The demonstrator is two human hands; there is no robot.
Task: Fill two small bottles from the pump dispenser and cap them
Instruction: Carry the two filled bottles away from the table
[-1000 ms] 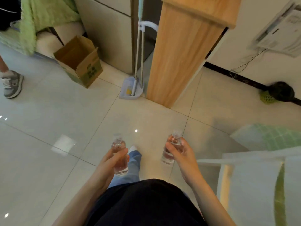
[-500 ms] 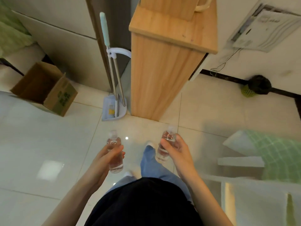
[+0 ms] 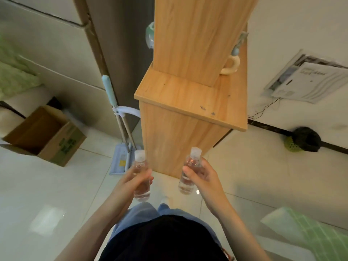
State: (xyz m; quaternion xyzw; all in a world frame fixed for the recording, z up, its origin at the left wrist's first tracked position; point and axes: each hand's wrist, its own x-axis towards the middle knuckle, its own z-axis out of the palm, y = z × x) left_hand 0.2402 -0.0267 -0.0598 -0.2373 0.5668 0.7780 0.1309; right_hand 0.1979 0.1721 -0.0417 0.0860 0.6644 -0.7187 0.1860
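Over tiles (image 3: 56, 185), left hand (image 3: 131, 180) grips one capped bottle (image 3: 139, 165), right hand (image 3: 206, 178) the second bottle (image 3: 192, 162).

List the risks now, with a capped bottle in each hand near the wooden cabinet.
1. Both hands are full: the left hand grips one small clear capped bottle, the right hand a second clear bottle, so neither could catch a slip.
2. The light wooden cabinet juts close ahead; a bottle might knock it.
3. The pale blue dustpan on the floor is a possible trip.
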